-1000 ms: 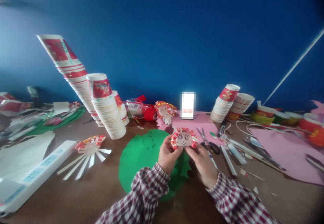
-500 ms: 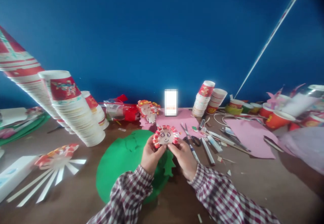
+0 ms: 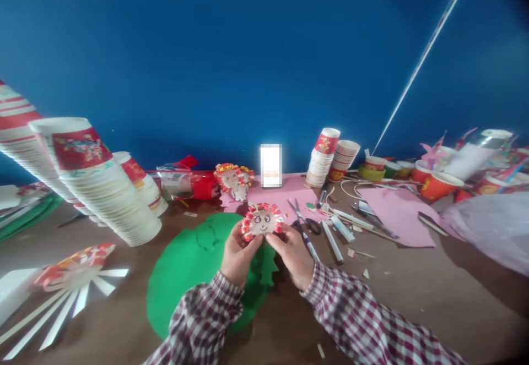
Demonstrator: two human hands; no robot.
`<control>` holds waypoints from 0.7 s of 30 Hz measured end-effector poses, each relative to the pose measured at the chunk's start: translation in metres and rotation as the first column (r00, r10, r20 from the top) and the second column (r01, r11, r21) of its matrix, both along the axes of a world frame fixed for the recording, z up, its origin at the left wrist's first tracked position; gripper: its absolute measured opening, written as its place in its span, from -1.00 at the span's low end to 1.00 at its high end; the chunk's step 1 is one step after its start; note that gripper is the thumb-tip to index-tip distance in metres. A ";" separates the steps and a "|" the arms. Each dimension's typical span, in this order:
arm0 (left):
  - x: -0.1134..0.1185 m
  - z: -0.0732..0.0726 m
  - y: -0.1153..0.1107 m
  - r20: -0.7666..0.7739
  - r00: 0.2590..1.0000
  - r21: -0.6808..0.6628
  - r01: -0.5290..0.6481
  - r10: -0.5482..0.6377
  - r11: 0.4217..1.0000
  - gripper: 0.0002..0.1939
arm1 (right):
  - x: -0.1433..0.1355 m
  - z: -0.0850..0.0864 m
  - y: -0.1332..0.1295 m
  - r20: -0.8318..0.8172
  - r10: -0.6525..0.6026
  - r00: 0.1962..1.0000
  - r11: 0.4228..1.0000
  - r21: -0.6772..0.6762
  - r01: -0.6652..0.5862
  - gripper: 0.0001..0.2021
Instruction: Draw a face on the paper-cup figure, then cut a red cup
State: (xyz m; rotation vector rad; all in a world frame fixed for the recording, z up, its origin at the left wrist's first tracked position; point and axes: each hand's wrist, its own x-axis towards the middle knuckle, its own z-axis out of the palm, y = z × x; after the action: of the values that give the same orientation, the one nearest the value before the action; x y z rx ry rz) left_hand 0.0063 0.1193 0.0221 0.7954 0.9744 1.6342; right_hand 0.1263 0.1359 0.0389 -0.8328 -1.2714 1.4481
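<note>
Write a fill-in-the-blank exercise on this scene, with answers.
The left hand and right hand hold a disc with a drawn ____. The round sheet beneath them is ____. The scissors lie to the disc's ____. The wall is ____.

Missing words: face; green; right; blue.

The brown desk (image 3: 397, 310) carries a green sheet (image 3: 177, 282) left of its middle. Tall cup stacks (image 3: 111, 202) lean toward its far left corner; by the far edge lies a pink sheet (image 3: 276, 191). White sticks (image 3: 332, 241) lie right of the middle, a translucent bag (image 3: 494, 224) toward the right edge.
</note>
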 end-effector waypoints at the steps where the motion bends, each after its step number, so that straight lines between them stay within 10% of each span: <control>1: 0.000 0.000 0.000 -0.001 1.000 -0.005 -0.002 0.002 1.000 -0.45 | 0.000 0.001 0.000 0.002 0.000 1.000 1.000 -0.001 0.000 -0.82; 21: 0.003 0.013 -0.007 -0.018 1.000 -0.118 -0.010 0.008 0.993 -0.42 | 0.003 0.005 0.006 0.027 -0.084 0.996 0.996 -0.013 0.084 -0.91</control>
State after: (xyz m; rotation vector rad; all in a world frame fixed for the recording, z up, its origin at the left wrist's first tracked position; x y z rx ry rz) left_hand 0.0092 0.1127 0.0350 0.7276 1.0783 1.5638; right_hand 0.1296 0.1414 0.0444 -0.9066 -1.2325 1.3847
